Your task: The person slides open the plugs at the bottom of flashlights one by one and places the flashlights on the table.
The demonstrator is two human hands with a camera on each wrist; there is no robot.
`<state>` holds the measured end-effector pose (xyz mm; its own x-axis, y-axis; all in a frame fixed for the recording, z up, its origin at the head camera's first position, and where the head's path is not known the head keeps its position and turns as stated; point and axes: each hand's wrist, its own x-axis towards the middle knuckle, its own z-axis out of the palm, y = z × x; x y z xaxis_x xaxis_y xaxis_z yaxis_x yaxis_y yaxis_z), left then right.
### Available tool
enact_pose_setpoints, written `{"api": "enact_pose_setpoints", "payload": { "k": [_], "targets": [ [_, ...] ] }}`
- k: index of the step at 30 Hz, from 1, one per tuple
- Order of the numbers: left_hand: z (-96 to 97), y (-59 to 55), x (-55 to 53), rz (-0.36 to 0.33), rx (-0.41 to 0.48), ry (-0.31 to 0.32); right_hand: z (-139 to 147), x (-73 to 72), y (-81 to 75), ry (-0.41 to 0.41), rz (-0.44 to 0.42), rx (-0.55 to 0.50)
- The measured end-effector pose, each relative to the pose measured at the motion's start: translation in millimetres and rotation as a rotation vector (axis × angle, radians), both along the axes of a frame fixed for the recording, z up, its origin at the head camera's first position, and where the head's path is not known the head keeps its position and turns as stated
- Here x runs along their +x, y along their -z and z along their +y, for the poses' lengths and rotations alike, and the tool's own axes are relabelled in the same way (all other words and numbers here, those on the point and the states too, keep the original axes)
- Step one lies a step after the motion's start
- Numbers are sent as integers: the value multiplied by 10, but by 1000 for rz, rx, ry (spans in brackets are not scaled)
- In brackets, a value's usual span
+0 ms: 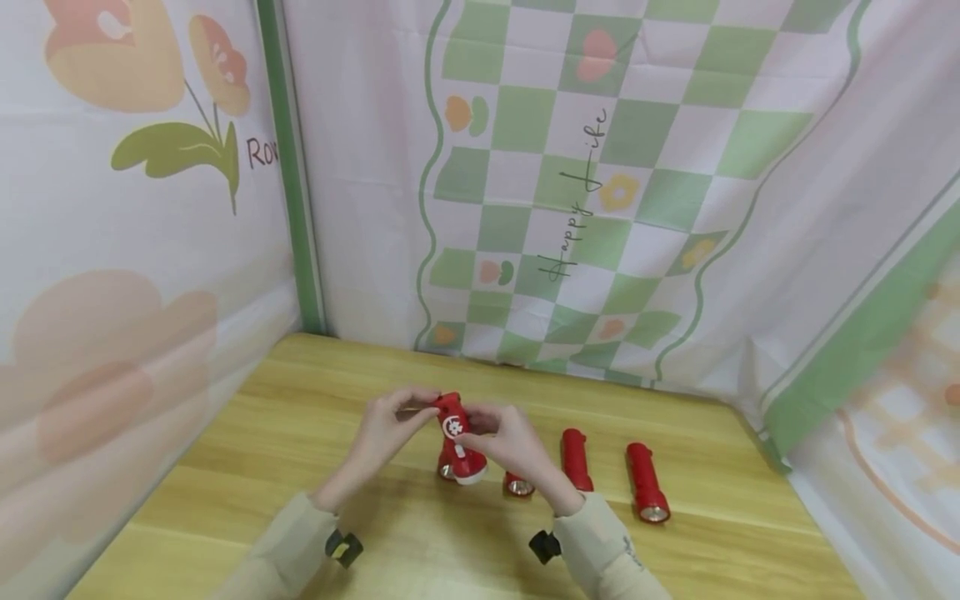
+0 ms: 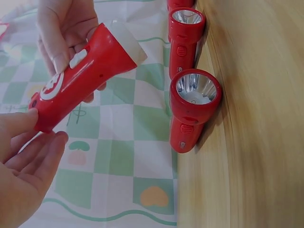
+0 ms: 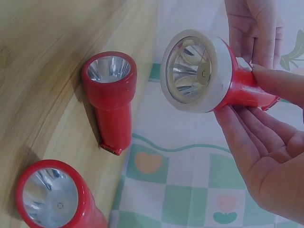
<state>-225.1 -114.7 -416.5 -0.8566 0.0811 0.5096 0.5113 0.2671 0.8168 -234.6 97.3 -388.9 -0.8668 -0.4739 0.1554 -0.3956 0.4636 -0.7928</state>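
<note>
Both hands hold one red flashlight above the table, its white-rimmed head tilted down toward the person. My left hand pinches the tail end between thumb and fingers. Further along the body, my right hand grips it, thumb at the white switch and fingers underneath. A round white emblem marks the barrel near the tail. In the right wrist view the clear lens faces the camera, and the bulb looks unlit.
Several all-red flashlights lie in a row on the wooden table. One is partly hidden behind the held one, another by the right hand. Two more lie to the right. A patterned curtain hangs behind the table.
</note>
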Motion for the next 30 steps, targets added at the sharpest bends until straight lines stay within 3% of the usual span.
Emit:
{"api": "enact_pose_setpoints", "payload": {
  "k": [8, 30],
  "targets": [
    [-71, 5, 12, 42, -19, 58, 26, 36, -40, -31, 32, 28],
    [-111, -40, 20, -59, 20, 85, 82, 119, -139, -55, 36, 66]
  ]
}}
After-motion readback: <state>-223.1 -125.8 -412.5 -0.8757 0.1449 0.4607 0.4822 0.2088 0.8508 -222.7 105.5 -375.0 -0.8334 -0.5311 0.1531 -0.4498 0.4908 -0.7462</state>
